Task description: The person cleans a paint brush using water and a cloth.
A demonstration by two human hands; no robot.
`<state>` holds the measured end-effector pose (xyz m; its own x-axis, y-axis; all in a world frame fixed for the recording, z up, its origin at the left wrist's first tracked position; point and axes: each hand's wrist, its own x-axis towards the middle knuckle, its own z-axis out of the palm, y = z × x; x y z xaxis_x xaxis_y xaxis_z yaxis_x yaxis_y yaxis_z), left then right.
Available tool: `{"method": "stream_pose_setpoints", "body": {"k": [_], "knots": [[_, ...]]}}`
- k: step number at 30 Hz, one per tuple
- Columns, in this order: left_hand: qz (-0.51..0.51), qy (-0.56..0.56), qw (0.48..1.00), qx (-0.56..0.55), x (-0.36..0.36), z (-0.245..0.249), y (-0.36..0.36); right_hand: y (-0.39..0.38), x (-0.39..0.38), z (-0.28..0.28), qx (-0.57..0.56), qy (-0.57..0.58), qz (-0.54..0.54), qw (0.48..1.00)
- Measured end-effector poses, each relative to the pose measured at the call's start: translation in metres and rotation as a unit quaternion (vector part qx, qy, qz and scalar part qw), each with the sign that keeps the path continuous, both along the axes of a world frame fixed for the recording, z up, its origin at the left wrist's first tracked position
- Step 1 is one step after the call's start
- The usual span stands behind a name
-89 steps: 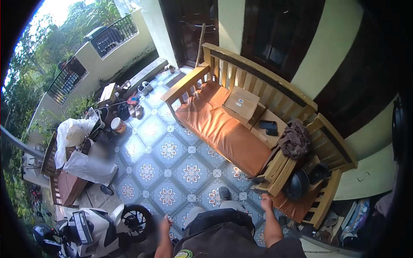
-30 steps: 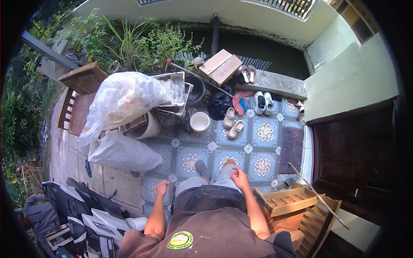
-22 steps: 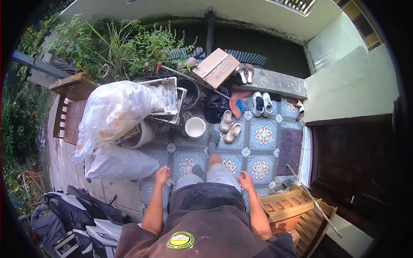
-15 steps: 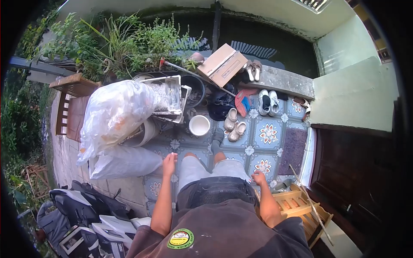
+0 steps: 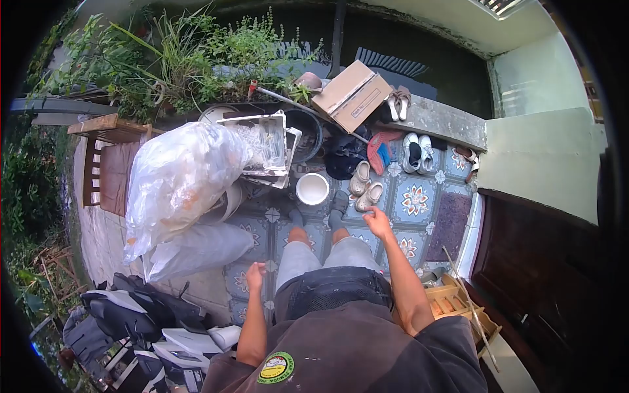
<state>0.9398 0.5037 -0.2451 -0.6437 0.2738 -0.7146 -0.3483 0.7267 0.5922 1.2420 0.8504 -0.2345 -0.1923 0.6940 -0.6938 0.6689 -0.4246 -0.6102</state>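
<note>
The right hand (image 5: pixel 378 224) hangs out in front of the body, its fingers loosely parted with the index stretched forward. Just beyond those fingertips, the task's nearest footwear, a pair of clogs (image 5: pixel 369 196), sits on the tiled floor (image 5: pixel 414 200); whether there is any contact cannot be told from this angle. The left hand (image 5: pixel 255 278) is lower and nearer the body; its fingers look partly bent, but they are too small to tell how far they close. Ahead and to the left of them lies a white sack (image 5: pixel 200 250), with a bulging clear plastic bag (image 5: pixel 183 177) above it. Forward of both hands and between them stands a white bucket (image 5: pixel 312 188). Farther ahead of the right fingers are white sneakers (image 5: pixel 418 154) and a tilted cardboard box (image 5: pixel 352 96); to their right is a purple doormat (image 5: pixel 449 226). A parked motorbike (image 5: pixel 154 321) is left of and behind the left fingers.
</note>
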Motion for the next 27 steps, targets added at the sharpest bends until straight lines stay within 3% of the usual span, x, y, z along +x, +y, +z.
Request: {"method": "stream_pose_setpoints", "body": {"k": [7,9,11,14,20,23,25,27], "knots": [[-0.033,-0.047,0.997,-0.044,-0.067,-0.01,0.008,-0.04,-0.065,-0.003,-0.082,-0.035,0.025,0.996],[-0.072,-0.054,0.996,0.017,-0.094,-0.022,0.02,-0.056,-0.074,0.003,-0.062,-0.04,0.012,0.997],[-0.093,-0.073,0.992,-0.034,-0.12,-0.026,0.049,-0.076,-0.076,0.004,-0.06,-0.032,-0.005,0.998],[-0.156,-0.07,0.985,0.017,-0.158,-0.032,0.104,-0.109,-0.071,0.003,-0.069,-0.035,-0.102,0.992],[-0.247,-0.072,0.957,0.133,-0.221,-0.029,0.185,-0.181,-0.058,0.017,-0.083,-0.078,-0.165,0.98],[-0.277,-0.031,0.954,0.111,-0.229,-0.017,0.184,-0.201,-0.055,0.011,-0.087,-0.103,-0.14,0.981],[-0.212,-0.07,0.96,0.168,-0.216,-0.012,0.167,-0.204,-0.047,0.006,-0.084,-0.124,-0.114,0.982],[-0.197,-0.068,0.966,0.155,-0.195,-0.01,0.136,-0.204,-0.043,-0.003,-0.109,-0.093,-0.099,0.985]]}}
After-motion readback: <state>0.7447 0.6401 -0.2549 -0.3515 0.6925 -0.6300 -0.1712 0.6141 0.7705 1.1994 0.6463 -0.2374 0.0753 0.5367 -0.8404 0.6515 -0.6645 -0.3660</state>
